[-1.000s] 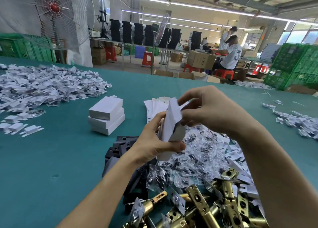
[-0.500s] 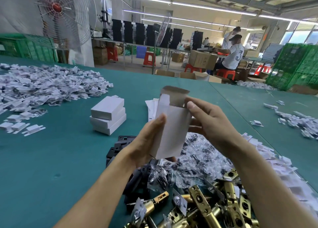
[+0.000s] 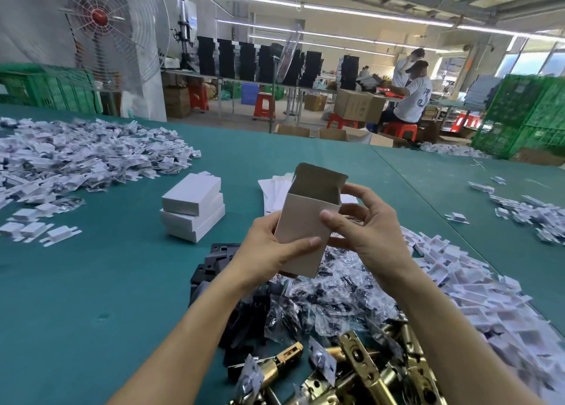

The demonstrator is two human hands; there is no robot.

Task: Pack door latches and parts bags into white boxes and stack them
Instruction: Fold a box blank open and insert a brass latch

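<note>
Box point(image 3: 301, 236) upright, top flap open, held above parts bags point(image 3: 321, 300) at near centre of desk point(image 3: 91, 282) | left grip point(image 3: 266, 251) pinches its lower left edge, right grip point(image 3: 367, 230) pinches right wall | light thin card, likely crushes easily; you should hold edges, not faces

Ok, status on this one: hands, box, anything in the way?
Left hand and right hand both grip white cardboard box. Box upright, top flap open. Nothing blocking; brass door latches piled below.
</note>
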